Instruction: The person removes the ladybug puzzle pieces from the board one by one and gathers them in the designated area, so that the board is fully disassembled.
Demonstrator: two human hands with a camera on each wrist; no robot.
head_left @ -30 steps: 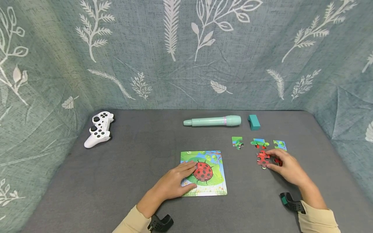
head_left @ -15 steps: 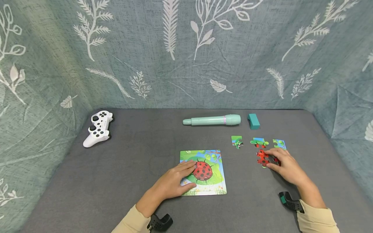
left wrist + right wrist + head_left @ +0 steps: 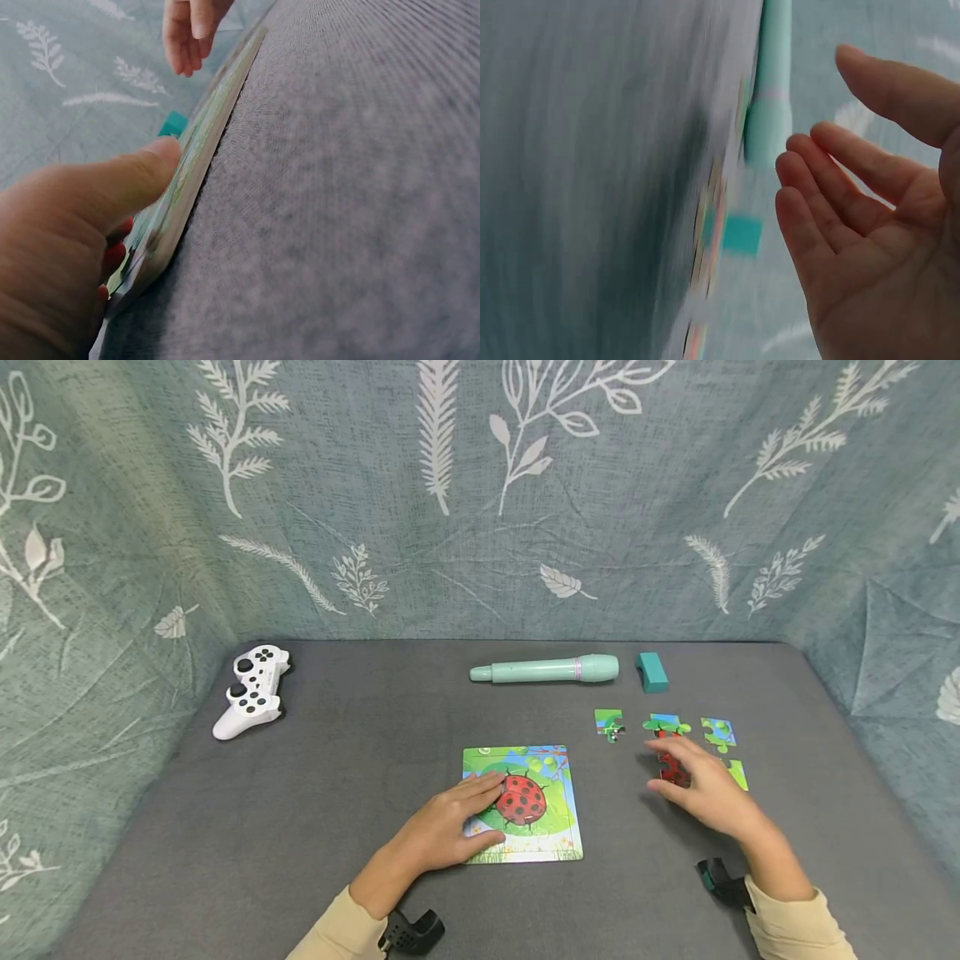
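A square ladybug puzzle board (image 3: pixel 551 839) lies flat in the middle of the table in the head view. My left hand (image 3: pixel 457 827) rests on its left side, fingers extended over the picture. Over the loose pieces at the right hovers my right hand (image 3: pixel 708 789), fingers apart and holding nothing, as the right wrist view also shows. Red ladybug pieces (image 3: pixel 672 771) are partly hidden beneath it. Behind lie a green corner piece (image 3: pixel 608 722), a blue-green piece (image 3: pixel 665 723) and another corner piece (image 3: pixel 719 732). A light green piece (image 3: pixel 738 774) shows beyond the knuckles.
A mint-green microphone-like stick (image 3: pixel 545 671) lies near the back edge, with a teal arch block (image 3: pixel 652 672) to its right. A white game controller (image 3: pixel 253 692) sits at the back left. A patterned cloth (image 3: pixel 480 568) hangs behind the table.
My right hand has come away from the red pieces and shifted left and up, uncovering the light green piece. The left hand stays on the board.
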